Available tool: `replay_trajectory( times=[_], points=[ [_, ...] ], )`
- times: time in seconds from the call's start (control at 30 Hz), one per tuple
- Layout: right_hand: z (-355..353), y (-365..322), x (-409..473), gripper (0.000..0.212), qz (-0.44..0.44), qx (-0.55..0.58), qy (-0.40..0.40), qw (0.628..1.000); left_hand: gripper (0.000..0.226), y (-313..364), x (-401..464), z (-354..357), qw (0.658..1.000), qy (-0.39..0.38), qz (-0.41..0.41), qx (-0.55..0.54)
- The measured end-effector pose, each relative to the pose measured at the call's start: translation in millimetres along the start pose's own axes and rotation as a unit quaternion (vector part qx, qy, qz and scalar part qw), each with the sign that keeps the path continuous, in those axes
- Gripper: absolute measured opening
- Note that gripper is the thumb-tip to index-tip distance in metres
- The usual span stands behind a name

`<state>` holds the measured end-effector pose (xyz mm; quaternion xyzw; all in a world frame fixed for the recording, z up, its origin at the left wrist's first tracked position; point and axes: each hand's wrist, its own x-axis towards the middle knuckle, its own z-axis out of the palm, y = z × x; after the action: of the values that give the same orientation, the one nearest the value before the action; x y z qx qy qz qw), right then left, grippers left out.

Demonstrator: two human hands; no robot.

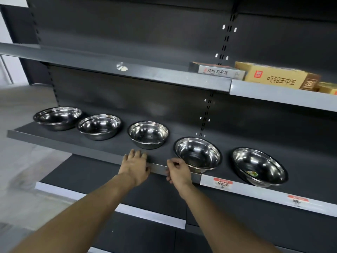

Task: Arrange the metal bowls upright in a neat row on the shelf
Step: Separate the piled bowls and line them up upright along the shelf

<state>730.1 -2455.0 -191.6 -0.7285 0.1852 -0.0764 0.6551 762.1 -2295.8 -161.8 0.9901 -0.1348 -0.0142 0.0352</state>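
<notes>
Several shiny metal bowls stand upright in a row on the dark shelf (102, 148). From the left: one bowl (58, 118), a second (99, 126), a third (148, 134), a fourth (197, 154) and one at the right (259, 167) with a small sticker inside. My left hand (135, 166) rests on the shelf's front edge just below the third bowl, fingers straight. My right hand (177, 173) hangs at the same edge, left of the fourth bowl, fingers loosely curled and holding nothing.
The shelf above carries a grey box (217, 71) and a tan carton (277, 78) at the right. Price tags (222, 183) sit on the light edge strip. A lower shelf (127, 210) juts out below my arms. Open floor lies at the left.
</notes>
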Motion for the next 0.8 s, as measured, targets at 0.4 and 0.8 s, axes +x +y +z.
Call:
replay_trajectory(
  times=[0.4,0.8],
  points=[
    [133,-27,66,0.063,0.088,0.167,0.111,0.976,0.069,-128,55,10,0.998,-0.006,0.065,0.0],
    [174,-34,95,0.06,0.085,0.196,0.27,0.939,0.071,-184,98,-1,0.992,0.0,0.124,-0.01]
  ],
)
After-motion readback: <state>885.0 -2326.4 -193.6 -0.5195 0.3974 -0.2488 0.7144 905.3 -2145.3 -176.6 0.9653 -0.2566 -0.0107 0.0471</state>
